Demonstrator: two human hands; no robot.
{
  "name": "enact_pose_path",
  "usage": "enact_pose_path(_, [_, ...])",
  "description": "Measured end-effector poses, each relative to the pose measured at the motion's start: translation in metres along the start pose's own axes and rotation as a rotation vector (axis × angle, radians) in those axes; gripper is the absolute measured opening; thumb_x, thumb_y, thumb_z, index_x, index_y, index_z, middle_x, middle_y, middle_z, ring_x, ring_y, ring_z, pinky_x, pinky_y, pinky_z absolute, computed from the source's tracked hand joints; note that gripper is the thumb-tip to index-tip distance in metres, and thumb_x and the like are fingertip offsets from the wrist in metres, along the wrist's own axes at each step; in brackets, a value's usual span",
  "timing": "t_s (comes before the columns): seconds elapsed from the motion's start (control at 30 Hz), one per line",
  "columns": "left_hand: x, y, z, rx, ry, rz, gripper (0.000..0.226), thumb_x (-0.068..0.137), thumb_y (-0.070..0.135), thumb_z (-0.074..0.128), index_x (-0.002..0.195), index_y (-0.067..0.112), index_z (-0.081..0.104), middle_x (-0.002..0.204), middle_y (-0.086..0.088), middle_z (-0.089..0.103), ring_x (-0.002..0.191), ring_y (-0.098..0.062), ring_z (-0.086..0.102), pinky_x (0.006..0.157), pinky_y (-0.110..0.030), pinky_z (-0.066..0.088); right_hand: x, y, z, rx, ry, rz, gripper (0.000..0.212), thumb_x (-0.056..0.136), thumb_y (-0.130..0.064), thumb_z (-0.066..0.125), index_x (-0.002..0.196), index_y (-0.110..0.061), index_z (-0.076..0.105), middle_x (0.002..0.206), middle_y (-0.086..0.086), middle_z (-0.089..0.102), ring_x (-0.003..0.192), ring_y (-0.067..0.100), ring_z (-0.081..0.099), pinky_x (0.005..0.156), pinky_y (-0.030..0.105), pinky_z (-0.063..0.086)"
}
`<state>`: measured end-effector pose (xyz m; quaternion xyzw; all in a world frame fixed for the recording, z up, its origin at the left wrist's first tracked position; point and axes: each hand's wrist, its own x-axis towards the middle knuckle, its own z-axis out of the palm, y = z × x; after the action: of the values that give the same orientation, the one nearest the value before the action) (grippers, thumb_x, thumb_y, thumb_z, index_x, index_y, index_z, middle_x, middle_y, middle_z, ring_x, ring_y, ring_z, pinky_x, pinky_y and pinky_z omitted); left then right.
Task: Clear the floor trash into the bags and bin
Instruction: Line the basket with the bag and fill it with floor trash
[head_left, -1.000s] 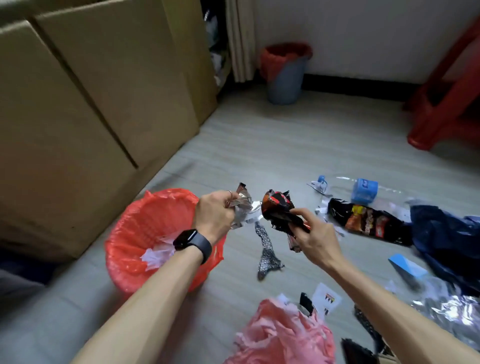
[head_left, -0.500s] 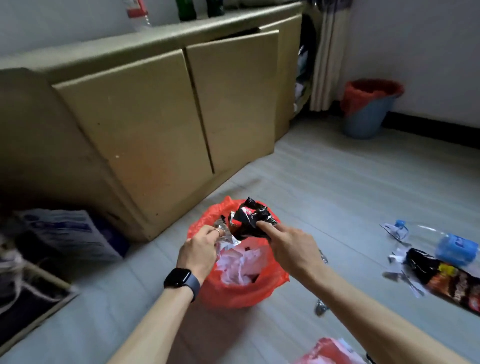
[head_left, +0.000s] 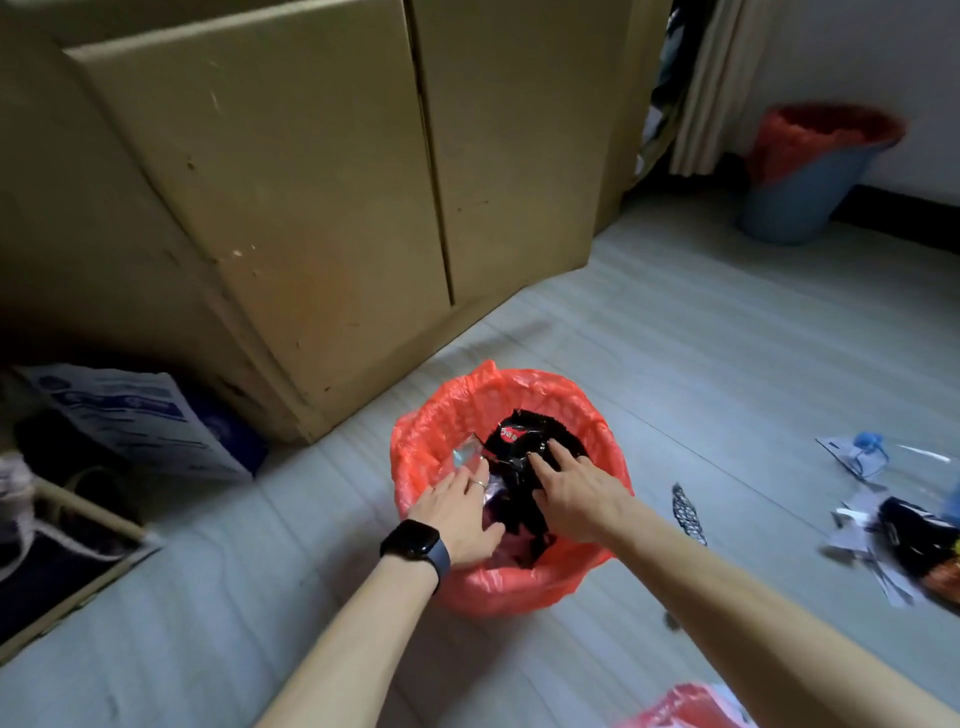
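Crumpled black snack wrapper with a red logo sits inside the red plastic-lined floor bin, on top of the fill, toward the far side. Just left of it is a crinkled clear-silver foil piece, also inside the liner (liner edge folded out over the rim).

Right hand: palm down, fingers straight and spread, fingertips on the black wrapper. Flat contact only, nothing gripped. Forearm comes in from lower right and crosses the near rim.

Left hand: palm down, fingers extended and close together, tips at the foil piece. Looks like touching, but blur makes contact hard to confirm. No curl, nothing held. Thin ring on one finger, black smartwatch on the wrist.

Hands are side by side over the bin mouth, with a narrow gap between them.

Around it:
- Bin stands on grey plank floor, near the tan cabinet doors.
- Black mesh strip lies on the floor just right of the bin.
- Further right is loose litter: clear bottle with blue cap, black snack packet.
- Pink-red plastic bag is at the bottom edge.
- Blue bucket bin with red liner stands at the far wall, beside a beige curtain.
- Blue-and-white printed bag leans at the cabinet's left end.
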<state>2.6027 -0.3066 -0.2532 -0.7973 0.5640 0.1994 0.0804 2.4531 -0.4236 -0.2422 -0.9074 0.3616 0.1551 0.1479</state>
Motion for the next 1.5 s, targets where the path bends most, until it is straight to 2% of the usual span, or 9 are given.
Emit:
enact_pose_path(0.33, [0.050,0.020,0.025,0.084,-0.351,0.079,0.036,0.097,0.025,0.045,0.126,0.010,0.060,0.130,-0.016,0.060,0.117,-0.035,0.056,0.089,-0.036,0.044,0.048,-0.023,0.015,-0.169,-0.292,-0.021,0.054,0.091,-0.031,0.048,0.145,-0.028,0.042,0.146,0.009,0.046,0.131,0.033,0.047,0.105,0.045,0.044])
enact_pose_path(0.43, [0.059,0.012,0.035,0.139,-0.416,0.032,0.032,0.094,0.021,0.049,0.119,0.009,0.065,0.124,-0.015,0.064,0.111,-0.033,0.062,0.082,-0.034,0.046,0.059,-0.030,0.019,-0.174,-0.312,-0.025,0.041,0.092,-0.025,0.053,0.133,-0.019,0.056,0.134,0.009,0.057,0.123,0.032,0.055,0.101,0.045,0.048])
enact_pose_path(0.6, [0.067,0.011,0.044,0.204,-0.479,0.000,0.034,0.095,0.019,0.048,0.123,0.006,0.062,0.126,-0.016,0.063,0.113,-0.035,0.061,0.090,-0.039,0.049,0.054,-0.022,0.035,-0.241,-0.342,-0.053,0.055,0.097,-0.024,0.047,0.150,-0.025,0.033,0.150,0.010,0.038,0.136,0.037,0.034,0.111,0.046,0.033])
enact_pose_path(0.7, [0.059,0.016,0.026,0.104,-0.372,-0.012,0.031,0.092,0.017,0.048,0.116,0.009,0.065,0.120,-0.017,0.065,0.108,-0.035,0.062,0.084,-0.037,0.050,0.047,-0.025,0.019,-0.224,-0.411,-0.125,0.042,0.096,-0.024,0.047,0.137,-0.017,0.052,0.138,0.011,0.054,0.126,0.032,0.050,0.103,0.037,0.042])
enact_pose_path(0.8, [0.044,0.022,-0.009,0.039,-0.222,-0.007,0.029,0.089,0.022,0.048,0.108,0.012,0.067,0.112,-0.014,0.067,0.101,-0.034,0.064,0.077,-0.037,0.051,0.028,-0.023,-0.016,-0.012,-0.247,-0.167,0.034,0.092,-0.017,0.048,0.121,-0.014,0.064,0.117,0.011,0.068,0.109,0.032,0.062,0.082,0.031,0.049])
enact_pose_path(1.0, [0.006,0.064,-0.083,0.134,-0.037,0.061,0.033,0.089,0.028,0.047,0.118,0.029,0.062,0.117,-0.006,0.065,0.104,-0.032,0.063,0.075,-0.035,0.047,-0.061,0.042,-0.064,0.565,0.254,-0.167,0.036,0.093,-0.012,0.050,0.122,-0.024,0.066,0.119,-0.004,0.070,0.108,0.015,0.065,0.093,0.029,0.049])
enact_pose_path(1.17, [0.006,0.133,-0.102,0.053,0.179,0.233,0.031,0.088,0.032,0.045,0.113,0.035,0.063,0.118,0.005,0.067,0.107,-0.027,0.063,0.083,-0.037,0.049,-0.136,0.134,-0.039,0.801,0.452,0.111,0.022,0.092,-0.014,0.061,0.103,-0.029,0.071,0.098,-0.017,0.072,0.085,-0.002,0.067,0.083,0.019,0.051])
enact_pose_path(1.3, [0.027,0.209,-0.062,-0.066,0.269,0.435,0.028,0.090,0.031,0.046,0.114,0.033,0.062,0.119,0.009,0.065,0.111,-0.020,0.060,0.083,-0.033,0.048,-0.173,0.206,0.034,0.689,0.242,0.376,0.025,0.091,-0.022,0.064,0.116,-0.021,0.066,0.110,-0.002,0.071,0.092,0.012,0.067,0.088,0.031,0.053])
enact_pose_path(1.5, [0.065,0.275,0.057,0.105,-0.129,0.478,0.047,0.090,0.024,0.052,0.136,0.029,0.048,0.139,-0.004,0.046,0.125,-0.029,0.048,0.097,-0.039,0.046,-0.215,0.262,0.153,0.439,-0.184,0.622,0.053,0.086,-0.033,0.060,0.136,-0.021,0.048,0.132,0.005,0.060,0.117,0.026,0.057,0.091,0.031,0.046])
